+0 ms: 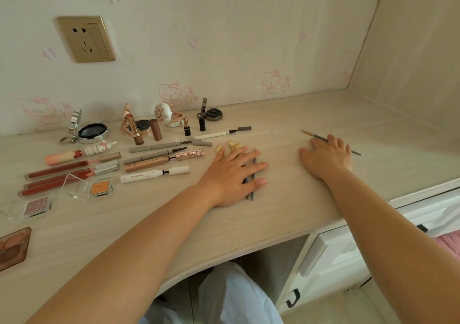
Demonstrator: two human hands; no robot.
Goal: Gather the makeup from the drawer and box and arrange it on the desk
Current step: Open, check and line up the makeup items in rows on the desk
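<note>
Desk [286, 206]: pencils [252, 188] under left hands [234, 174].

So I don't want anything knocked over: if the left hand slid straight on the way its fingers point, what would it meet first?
Probably the small cream-coloured pieces just past the left hand fingertips, though depth is hard to judge.

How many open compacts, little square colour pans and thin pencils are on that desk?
Open compacts: 4
Square colour pans: 2
Thin pencils: 3 (two under the left hand, one under the right hand)
Total: 9
</note>
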